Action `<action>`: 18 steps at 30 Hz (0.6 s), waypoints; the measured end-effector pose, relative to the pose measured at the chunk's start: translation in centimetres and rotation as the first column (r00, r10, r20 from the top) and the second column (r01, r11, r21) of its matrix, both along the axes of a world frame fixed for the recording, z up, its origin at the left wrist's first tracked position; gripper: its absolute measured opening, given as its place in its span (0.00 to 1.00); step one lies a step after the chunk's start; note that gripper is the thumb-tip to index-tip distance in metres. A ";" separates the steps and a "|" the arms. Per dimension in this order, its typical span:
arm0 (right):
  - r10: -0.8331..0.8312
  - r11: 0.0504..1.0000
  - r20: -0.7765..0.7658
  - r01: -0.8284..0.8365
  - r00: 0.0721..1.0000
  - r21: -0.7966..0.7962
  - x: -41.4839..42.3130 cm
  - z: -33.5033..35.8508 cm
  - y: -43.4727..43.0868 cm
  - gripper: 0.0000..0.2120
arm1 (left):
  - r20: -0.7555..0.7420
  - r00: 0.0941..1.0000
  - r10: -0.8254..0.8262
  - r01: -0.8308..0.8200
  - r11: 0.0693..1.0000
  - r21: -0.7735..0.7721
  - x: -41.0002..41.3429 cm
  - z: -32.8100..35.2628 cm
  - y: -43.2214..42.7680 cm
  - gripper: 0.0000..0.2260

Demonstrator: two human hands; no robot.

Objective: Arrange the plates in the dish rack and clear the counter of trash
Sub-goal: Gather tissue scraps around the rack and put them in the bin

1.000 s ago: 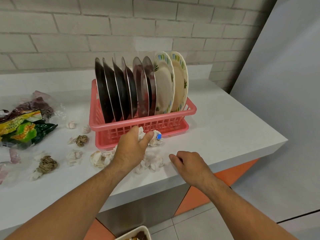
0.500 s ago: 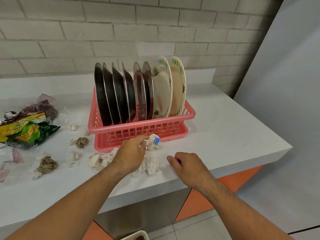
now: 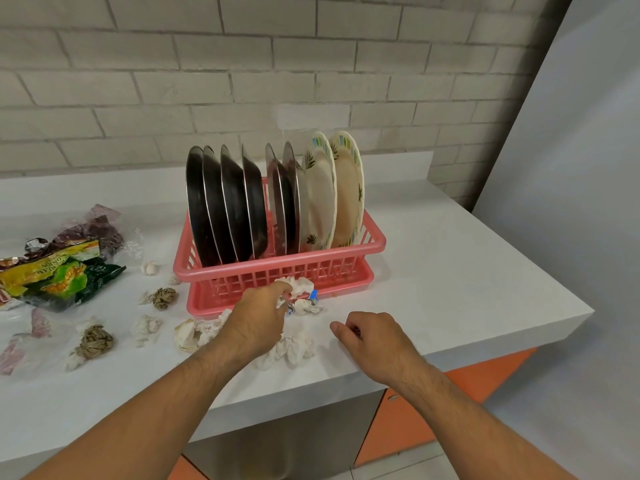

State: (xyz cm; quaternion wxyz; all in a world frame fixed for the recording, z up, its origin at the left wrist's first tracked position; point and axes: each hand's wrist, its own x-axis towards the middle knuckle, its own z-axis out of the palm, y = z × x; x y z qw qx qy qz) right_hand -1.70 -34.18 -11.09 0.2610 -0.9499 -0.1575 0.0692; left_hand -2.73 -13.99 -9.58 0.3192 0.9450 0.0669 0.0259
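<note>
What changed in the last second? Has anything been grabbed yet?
The left hand has closed and now pinches the crumpled white paper wad with a blue scrap, in front of the pink plastic dish rack; whether it has left the white counter is unclear. The right hand stays loosely curled near the counter edge. The upright plates and green-yellow snack wrappers are unmoved.

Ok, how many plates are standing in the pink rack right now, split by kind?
Steel plates: 6
Cream patterned plates: 2
Total: 8, all on edge in the pink rack
</note>
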 end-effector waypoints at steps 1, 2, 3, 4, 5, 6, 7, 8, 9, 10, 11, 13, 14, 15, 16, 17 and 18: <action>0.001 1.000 0.003 -0.001 1.000 0.003 0.1 0.0 -0.1 0.19 | 0.010 1.000 0.005 -0.004 1.000 -0.018 0.0 0.1 -0.1 0.10; 0.003 1.000 0.007 -0.003 1.000 0.004 0.2 0.0 -0.2 0.20 | 0.029 1.000 0.007 -0.007 1.000 -0.023 0.1 0.3 -0.3 0.07; 0.005 1.000 0.008 -0.005 1.000 0.004 0.3 0.0 -0.2 0.20 | 0.056 0.998 0.009 -0.008 1.000 -0.014 0.0 0.5 -0.5 0.05; 0.007 1.000 0.008 -0.007 1.000 0.004 0.4 0.0 -0.3 0.20 | 0.078 0.997 0.007 -0.008 1.000 0.004 0.0 0.7 -0.7 0.06; 0.009 1.000 0.006 -0.009 1.000 0.004 0.4 0.0 -0.4 0.20 | 0.100 0.995 0.004 -0.005 1.000 0.009 -0.1 1.0 -1.0 0.07; 0.012 1.000 0.006 -0.012 1.000 0.002 0.5 0.0 -0.4 0.20 | 0.106 0.994 0.003 -0.004 1.000 0.007 -0.2 1.1 -1.1 0.08; 0.014 1.000 0.008 -0.014 1.000 -0.002 0.5 0.1 -0.5 0.20 | 0.096 0.995 -0.004 0.003 1.000 0.009 -0.3 1.2 -1.3 0.09; 0.016 1.000 0.012 -0.016 1.000 -0.005 0.5 0.1 -0.6 0.20 | 0.074 0.997 -0.023 0.021 1.000 0.016 -0.3 1.3 -1.6 0.08; 0.018 1.000 0.011 -0.018 1.000 -0.007 0.6 0.2 -0.6 0.20 | 0.050 0.998 -0.041 0.040 0.999 0.028 -0.4 1.3 -1.8 0.07; 0.023 1.000 0.009 -0.023 1.000 -0.007 0.6 0.2 -0.7 0.19 | 0.033 0.998 -0.053 0.052 0.998 0.030 -0.4 1.3 -2.0 0.04; 0.030 1.000 0.006 -0.030 1.000 -0.008 0.7 0.3 -0.7 0.19 | 0.017 0.998 -0.054 0.054 0.998 0.024 -0.4 1.2 -2.1 0.04; 0.050 0.999 0.010 -0.050 0.999 -0.016 0.7 0.5 -0.7 0.19 | -0.019 0.998 -0.052 0.053 0.999 0.008 -0.3 0.9 -2.2 0.10; 0.060 0.998 0.014 -0.059 0.998 -0.021 0.7 0.6 -0.6 0.20 | -0.037 0.998 -0.059 0.059 0.998 0.008 -0.4 0.9 -2.3 0.11; 0.069 0.997 0.018 -0.069 0.997 -0.030 0.7 0.7 -0.6 0.20 | -0.037 0.997 -0.073 0.074 0.997 0.036 -0.4 0.9 -2.5 0.09; 0.079 0.996 0.018 -0.078 0.997 -0.043 0.8 0.8 -0.5 0.21 | -0.024 0.996 -0.089 0.090 0.993 0.075 -0.6 1.0 -2.6 0.08; 0.087 0.995 0.016 -0.086 0.996 -0.059 0.7 0.8 -0.5 0.21 | -0.008 0.995 -0.097 0.097 0.987 0.127 -0.8 1.1 -2.8 0.11; 0.095 0.993 0.014 -0.094 0.995 -0.073 0.8 0.8 -0.4 0.21 | 0.004 0.996 -0.093 0.091 0.981 0.172 -1.1 1.2 -3.0 0.16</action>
